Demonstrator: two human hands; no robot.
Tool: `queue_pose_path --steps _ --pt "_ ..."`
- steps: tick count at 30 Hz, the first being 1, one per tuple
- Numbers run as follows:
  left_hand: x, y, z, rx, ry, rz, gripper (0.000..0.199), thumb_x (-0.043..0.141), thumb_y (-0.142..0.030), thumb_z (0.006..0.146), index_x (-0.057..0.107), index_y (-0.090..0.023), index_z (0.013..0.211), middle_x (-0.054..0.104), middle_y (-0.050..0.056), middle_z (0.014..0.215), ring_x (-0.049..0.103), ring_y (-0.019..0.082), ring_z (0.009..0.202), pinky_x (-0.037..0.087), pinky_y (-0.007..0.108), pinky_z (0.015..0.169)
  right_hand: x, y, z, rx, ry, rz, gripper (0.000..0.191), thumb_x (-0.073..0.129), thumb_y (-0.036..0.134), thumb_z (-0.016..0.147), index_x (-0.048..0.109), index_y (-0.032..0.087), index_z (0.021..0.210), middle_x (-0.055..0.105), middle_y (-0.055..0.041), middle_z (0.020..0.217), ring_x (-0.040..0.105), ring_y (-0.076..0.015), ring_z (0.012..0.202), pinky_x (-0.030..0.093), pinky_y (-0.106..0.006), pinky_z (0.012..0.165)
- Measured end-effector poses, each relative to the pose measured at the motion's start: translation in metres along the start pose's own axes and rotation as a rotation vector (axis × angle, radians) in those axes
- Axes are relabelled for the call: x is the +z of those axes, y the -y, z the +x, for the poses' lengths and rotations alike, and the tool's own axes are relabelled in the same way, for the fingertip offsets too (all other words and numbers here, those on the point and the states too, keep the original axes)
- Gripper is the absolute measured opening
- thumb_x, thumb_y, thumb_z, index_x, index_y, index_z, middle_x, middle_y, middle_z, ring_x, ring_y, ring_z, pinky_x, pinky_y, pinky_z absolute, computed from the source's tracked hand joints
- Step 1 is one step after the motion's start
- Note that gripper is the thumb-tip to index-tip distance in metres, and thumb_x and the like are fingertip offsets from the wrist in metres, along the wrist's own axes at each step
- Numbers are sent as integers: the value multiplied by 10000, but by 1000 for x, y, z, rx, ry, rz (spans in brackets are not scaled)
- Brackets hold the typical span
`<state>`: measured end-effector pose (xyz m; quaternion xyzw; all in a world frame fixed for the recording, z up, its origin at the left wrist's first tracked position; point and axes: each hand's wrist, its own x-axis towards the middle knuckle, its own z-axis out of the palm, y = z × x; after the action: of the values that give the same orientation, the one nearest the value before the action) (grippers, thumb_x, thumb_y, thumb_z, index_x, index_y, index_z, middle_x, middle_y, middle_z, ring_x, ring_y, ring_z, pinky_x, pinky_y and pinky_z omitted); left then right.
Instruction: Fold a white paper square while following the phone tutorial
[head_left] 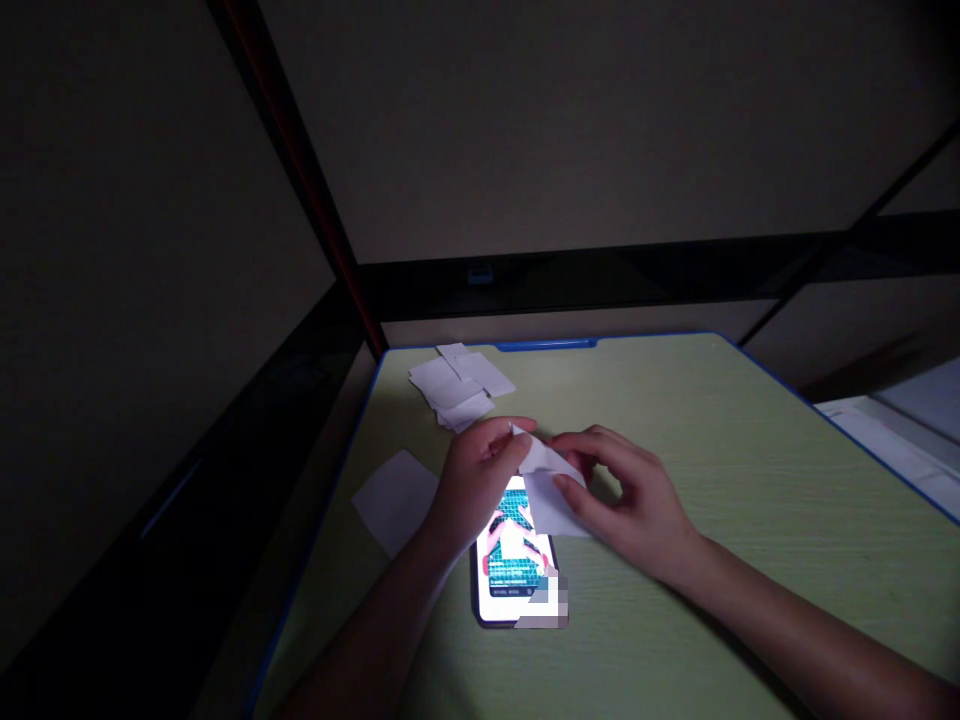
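Between my two hands is a partly folded sheet of white paper [553, 505], held above the upper end of a lit phone [517, 605]. My left hand [480, 475] pinches the paper's upper left corner, with the thumb on top. On the right edge, my right hand [630, 495] grips the paper between thumb and fingers. A flap is folded over along the top of the sheet. The phone lies face up, and its screen shows hands with paper on a green grid. Part of the screen is hidden by the paper and my left hand.
A loose pile of white paper pieces [457, 385] lies at the table's back left. Another white sheet [397, 500] rests left of my left wrist. The pale green table [750, 470] has a blue edge, with walls behind and to the left.
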<state>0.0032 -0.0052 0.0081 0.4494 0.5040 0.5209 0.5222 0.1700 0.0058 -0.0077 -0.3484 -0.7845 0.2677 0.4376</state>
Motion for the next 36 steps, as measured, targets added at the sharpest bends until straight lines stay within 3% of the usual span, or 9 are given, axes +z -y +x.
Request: queue_pose_path --steps 5,11,22,29,36 --pt "0 3 2 -12 71 -48 269 596 -234 738 632 -133 984 691 43 784 617 138 686 464 231 612 4 0 4 338 23 283 190 613 348 811 561 171 770 541 1 682 499 -117 579 409 -237 483" --pt "2 1 3 19 32 -41 211 605 -259 750 644 -134 915 718 57 800 633 141 698 471 230 624 4 -1 6 509 113 407 258 628 398 779 625 141 804 537 10 621 474 -108 540 362 -223 460" --pt "0 0 3 69 -29 58 172 598 -257 748 688 -138 834 722 54 787 616 130 662 465 216 586 4 0 7 504 90 420 249 647 397 770 635 152 726 518 24 595 446 -94 528 350 -213 459" --pt "0 -6 0 173 -91 153 197 573 -286 779 696 -138 735 631 1 574 546 102 550 420 190 519 3 1 7 496 88 438 248 648 386 772 614 159 676 512 29 574 437 -88 502 341 -208 436" --pt "0 0 2 160 -110 149 223 585 -321 781 694 -136 843 658 18 650 529 110 534 417 212 505 3 4 8 489 86 452 265 649 401 779 606 162 673 545 22 569 456 -91 488 347 -213 425"
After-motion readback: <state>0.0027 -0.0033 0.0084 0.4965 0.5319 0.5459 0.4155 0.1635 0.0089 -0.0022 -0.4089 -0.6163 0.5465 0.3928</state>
